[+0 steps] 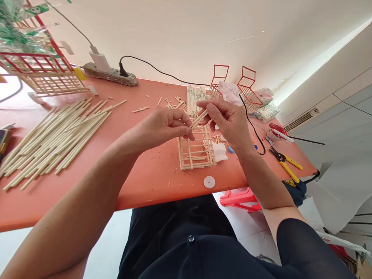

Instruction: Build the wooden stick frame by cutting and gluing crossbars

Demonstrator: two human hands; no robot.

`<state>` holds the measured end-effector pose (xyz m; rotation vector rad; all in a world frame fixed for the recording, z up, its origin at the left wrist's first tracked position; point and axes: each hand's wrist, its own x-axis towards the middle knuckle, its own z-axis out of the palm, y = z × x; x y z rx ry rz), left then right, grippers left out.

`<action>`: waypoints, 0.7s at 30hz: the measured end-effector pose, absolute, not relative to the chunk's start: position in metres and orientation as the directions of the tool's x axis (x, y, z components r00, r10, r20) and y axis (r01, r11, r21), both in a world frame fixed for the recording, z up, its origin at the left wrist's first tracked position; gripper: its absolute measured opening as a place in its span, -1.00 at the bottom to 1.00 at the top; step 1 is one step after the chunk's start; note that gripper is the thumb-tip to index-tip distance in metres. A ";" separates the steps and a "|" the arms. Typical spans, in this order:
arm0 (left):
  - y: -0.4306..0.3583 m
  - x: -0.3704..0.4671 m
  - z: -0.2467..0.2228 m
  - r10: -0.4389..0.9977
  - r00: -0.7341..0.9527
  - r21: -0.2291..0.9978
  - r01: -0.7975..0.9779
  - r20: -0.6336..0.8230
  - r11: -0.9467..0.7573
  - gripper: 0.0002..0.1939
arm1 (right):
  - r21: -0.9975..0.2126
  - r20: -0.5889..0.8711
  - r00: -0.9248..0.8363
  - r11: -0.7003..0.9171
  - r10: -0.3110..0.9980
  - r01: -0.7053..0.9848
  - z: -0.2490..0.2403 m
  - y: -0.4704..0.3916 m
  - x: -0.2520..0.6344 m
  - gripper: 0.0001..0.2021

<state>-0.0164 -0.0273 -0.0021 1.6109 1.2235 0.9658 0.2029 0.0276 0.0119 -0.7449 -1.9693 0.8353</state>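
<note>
Between my two hands, short pale wooden sticks are held up at a slant; they look like two side by side. The fingers of my left hand pinch their lower end. My right hand grips the upper end between thumb and fingers. Just below and behind them, a small frame built of wooden sticks lies on the orange table. A white tissue is beside the frame's right side, and a white round disc lies near the table's front edge.
Many long wooden sticks are spread at left. A larger red-trimmed stick structure stands behind them, near a power strip. Yellow-handled pliers lie at right. A black cable crosses the back. Two red-trimmed stick models stand there.
</note>
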 end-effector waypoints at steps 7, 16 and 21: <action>-0.032 -0.020 0.000 0.944 0.288 0.943 0.238 0.162 -0.234 -0.79 | -0.795 0.435 -0.532 0.587 0.726 0.151 0.015 0.029 0.191 -0.48; -0.030 -0.019 0.003 0.922 0.363 0.973 0.122 0.138 -0.194 -0.69 | -0.766 0.410 -0.561 0.606 0.719 0.215 0.018 0.028 0.190 -0.41; -0.029 -0.018 0.001 0.917 0.370 0.982 0.054 0.149 -0.182 -0.65 | -0.538 0.473 -0.622 0.764 0.624 0.357 0.014 0.024 0.204 -0.18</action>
